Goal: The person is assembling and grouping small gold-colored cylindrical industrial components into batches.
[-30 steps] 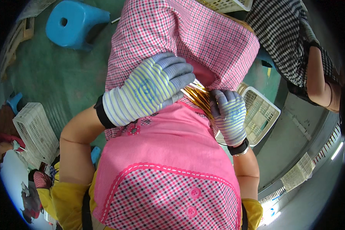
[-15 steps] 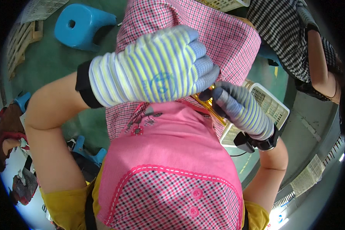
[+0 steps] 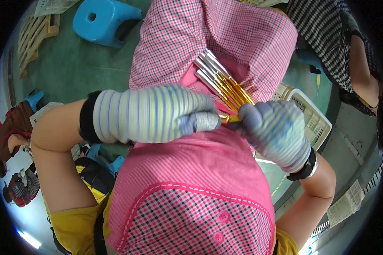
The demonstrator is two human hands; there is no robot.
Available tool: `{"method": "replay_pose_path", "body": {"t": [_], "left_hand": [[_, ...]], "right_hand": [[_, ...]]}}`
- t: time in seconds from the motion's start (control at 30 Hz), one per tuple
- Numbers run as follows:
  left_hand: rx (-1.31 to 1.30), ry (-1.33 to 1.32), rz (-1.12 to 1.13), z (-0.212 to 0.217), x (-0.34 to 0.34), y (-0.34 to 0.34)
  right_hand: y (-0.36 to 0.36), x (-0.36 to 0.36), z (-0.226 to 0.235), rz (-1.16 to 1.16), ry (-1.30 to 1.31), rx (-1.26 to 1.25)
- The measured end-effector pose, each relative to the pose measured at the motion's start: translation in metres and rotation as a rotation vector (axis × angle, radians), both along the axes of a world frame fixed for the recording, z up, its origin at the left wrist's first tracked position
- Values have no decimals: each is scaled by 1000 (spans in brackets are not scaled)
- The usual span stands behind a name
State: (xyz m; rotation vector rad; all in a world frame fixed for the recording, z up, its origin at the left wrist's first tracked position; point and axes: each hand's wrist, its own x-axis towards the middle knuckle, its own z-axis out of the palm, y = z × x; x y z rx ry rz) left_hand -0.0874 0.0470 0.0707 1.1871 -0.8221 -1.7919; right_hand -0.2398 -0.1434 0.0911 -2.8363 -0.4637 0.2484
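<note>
My left hand (image 3: 157, 114), in a striped knit glove with grey-coated fingers, is closed with its fingertips on a short shiny gold piece (image 3: 228, 118). My right hand (image 3: 277, 132), gloved the same way, curls round the other side of that piece. Most of the piece is hidden in the fingers, so its full shape cannot be seen. Just beyond my hands, several slender rods (image 3: 226, 84), silver at the far end and gold at the near end, lie side by side on my pink checked apron (image 3: 170, 46).
A white plastic basket (image 3: 323, 123) stands beside my right knee. A blue stool (image 3: 101, 21) is on the green floor at far left, near a wooden pallet (image 3: 32, 40). Another person's forearm (image 3: 364, 72) and checked clothing are at far right.
My left hand has come down toward my waist and turned, uncovering the rods on my lap. My right hand has rolled over so its back faces up. The view has shifted slightly.
</note>
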Motion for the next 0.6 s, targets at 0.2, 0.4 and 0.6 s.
{"method": "replay_pose_path", "body": {"t": [0.2,0.4,0.6], "left_hand": [[-537,-1430,-339,-14,-4,-7],[299,-311,92,-20,33,51],[-154,-804,113,-33,3,0]], "right_hand": [[2,-8,-16,-359,320,454],[-55,-65,-21,-396,-4,-45],[-16,20,-41,-364,-93,-201]]}}
